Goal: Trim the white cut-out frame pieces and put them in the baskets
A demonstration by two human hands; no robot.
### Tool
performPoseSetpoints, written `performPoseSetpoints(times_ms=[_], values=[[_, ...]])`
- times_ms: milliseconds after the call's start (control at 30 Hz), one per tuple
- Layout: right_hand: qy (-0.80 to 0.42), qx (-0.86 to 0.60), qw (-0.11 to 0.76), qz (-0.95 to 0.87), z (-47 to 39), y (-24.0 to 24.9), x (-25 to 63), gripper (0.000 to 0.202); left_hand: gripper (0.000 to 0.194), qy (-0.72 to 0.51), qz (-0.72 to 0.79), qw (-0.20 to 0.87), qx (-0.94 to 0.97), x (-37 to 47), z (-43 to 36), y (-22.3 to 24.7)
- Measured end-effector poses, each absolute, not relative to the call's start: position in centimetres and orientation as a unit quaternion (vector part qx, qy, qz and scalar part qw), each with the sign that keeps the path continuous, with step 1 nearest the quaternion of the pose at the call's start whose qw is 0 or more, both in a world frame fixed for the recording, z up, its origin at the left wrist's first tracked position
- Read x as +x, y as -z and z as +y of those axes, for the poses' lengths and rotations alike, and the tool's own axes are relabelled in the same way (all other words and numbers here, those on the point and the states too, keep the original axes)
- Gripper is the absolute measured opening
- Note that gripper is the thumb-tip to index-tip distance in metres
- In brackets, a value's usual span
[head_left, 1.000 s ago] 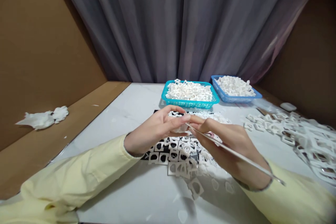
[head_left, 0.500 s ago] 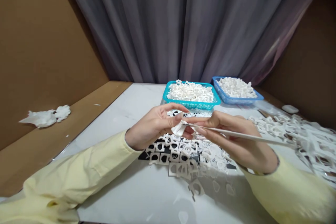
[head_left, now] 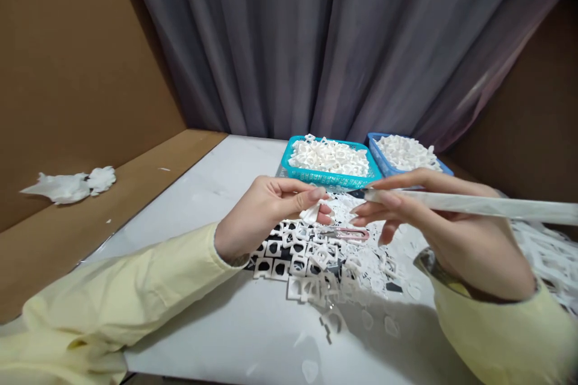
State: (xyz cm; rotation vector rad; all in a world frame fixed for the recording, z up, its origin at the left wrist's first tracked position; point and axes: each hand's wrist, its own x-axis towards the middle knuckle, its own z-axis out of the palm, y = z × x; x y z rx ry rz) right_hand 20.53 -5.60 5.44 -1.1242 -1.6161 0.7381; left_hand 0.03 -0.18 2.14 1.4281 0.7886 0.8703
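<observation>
My left hand [head_left: 284,207] is closed, its thumb and fingers pinching a small folded white piece [head_left: 310,213] that looks soft. On the right, my right hand [head_left: 433,216] grips a long flat white strip [head_left: 492,204] between thumb and fingers. The strip runs off the right edge, and a dark tip shows at its left end. A gap separates the two hands. Beneath them lie many white cut-out pieces [head_left: 298,264] with holes, some over a dark sheet. Thread snips with a pink handle [head_left: 354,234] rest on these pieces.
Behind the hands stand a teal basket [head_left: 332,179] and a blue basket [head_left: 383,163], both heaped with small white pieces. White scraps [head_left: 548,252] pile up at right. Crumpled white material [head_left: 67,188] lies at left by the cardboard wall [head_left: 81,60]. A grey curtain [head_left: 271,42] hangs behind.
My right hand has drawn away to the right from my left hand, taking the white strip with it. The folded piece stays in my left hand. The pink snips now show between the hands.
</observation>
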Motion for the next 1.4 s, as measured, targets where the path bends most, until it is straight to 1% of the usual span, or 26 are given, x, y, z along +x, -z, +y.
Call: performPoseSetpoints(times_ms=[200,300,367,433,567,667,833,1100,1400], values=[[-0.349,-0.452,0.482,-0.665,-5.8,-5.0,20.1,0.006,0.024,-0.37,0.343,0.615,0.606,0.1,-0.2,-2.3],[-0.328,-0.447,0.496,-0.668,-6.0,-4.3,19.6,0.006,0.021,-0.369,0.342,0.641,0.579,0.2,-0.3,-2.4],[-0.282,-0.432,0.501,-0.695,-6.1,-3.8,19.5,0.005,0.019,-0.368,0.336,0.668,0.553,0.2,-0.4,-2.4],[-0.207,-0.427,0.495,-0.728,-6.2,-3.5,19.5,0.005,0.018,-0.362,0.323,0.693,0.533,0.3,-0.4,-2.4],[-0.051,-0.417,0.45,-0.788,-6.4,-3.6,19.5,0.009,0.018,-0.357,0.31,0.716,0.514,0.3,-0.4,-2.3],[0.006,-0.374,0.438,-0.817,-6.3,-3.6,19.6,0.013,0.018,-0.353,0.31,0.723,0.507,0.2,-0.5,-2.3],[-0.02,-0.354,0.432,-0.829,-6.1,-3.3,19.4,0.016,0.018,-0.349,0.28,0.732,0.514,0.2,-0.6,-2.4],[-0.025,-0.344,0.431,-0.834,-6.4,-3.1,18.9,0.016,0.018,-0.355,0.293,0.726,0.512,0.2,-0.6,-2.2],[-0.028,-0.383,0.412,-0.826,-6.7,-3.4,18.5,0.015,0.018,-0.351,0.288,0.72,0.525,0.2,-0.7,-2.2]])
